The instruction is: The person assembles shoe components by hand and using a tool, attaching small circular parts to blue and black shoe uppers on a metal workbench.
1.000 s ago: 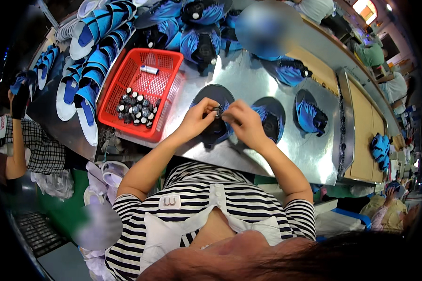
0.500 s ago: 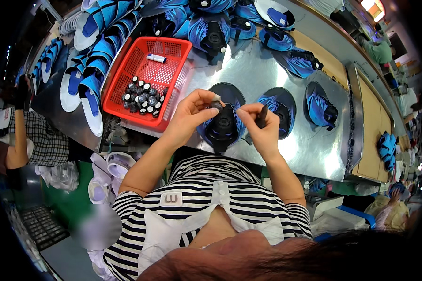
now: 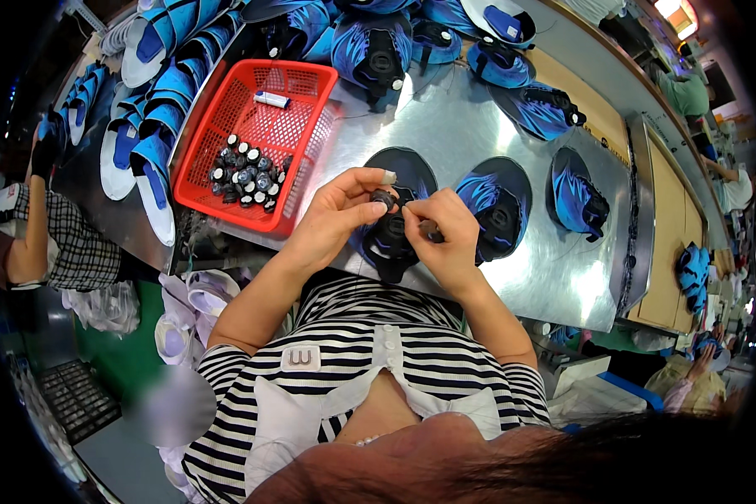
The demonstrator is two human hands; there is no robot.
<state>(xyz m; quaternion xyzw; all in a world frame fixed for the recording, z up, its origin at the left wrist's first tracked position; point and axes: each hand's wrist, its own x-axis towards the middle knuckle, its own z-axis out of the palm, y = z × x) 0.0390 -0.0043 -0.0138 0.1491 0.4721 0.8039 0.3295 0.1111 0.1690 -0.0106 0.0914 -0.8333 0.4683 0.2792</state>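
Observation:
Above a black-and-blue shoe upper (image 3: 392, 244), both my hands come together. My left hand (image 3: 332, 217) pinches a small dark round knob (image 3: 384, 198) between thumb and fingers; white tape wraps a fingertip. Close beside it is my right hand (image 3: 445, 235), its thumb and finger pinched at the knob's edge. A dark-handled slim tool (image 3: 431, 230) is tucked in its curled fingers; the tool's tip is hidden. Whether the pinch also holds a thread is too small to tell. Two similar uppers lie to the right, one beside my right hand (image 3: 500, 210) and another farther right.
A red plastic basket (image 3: 195, 197) at the left holds several black knobs with white tops (image 3: 248, 175) and a white-and-blue tube (image 3: 271, 99). More uppers (image 3: 372, 50) crowd the far side of the metal table (image 3: 445, 109). Stacked blue shoe parts (image 3: 155, 126) stand far left. Another person (image 3: 46, 244) is at left.
My right hand has moved left to meet the knob in my left hand, and its dark tool has tilted. The view has shifted slightly.

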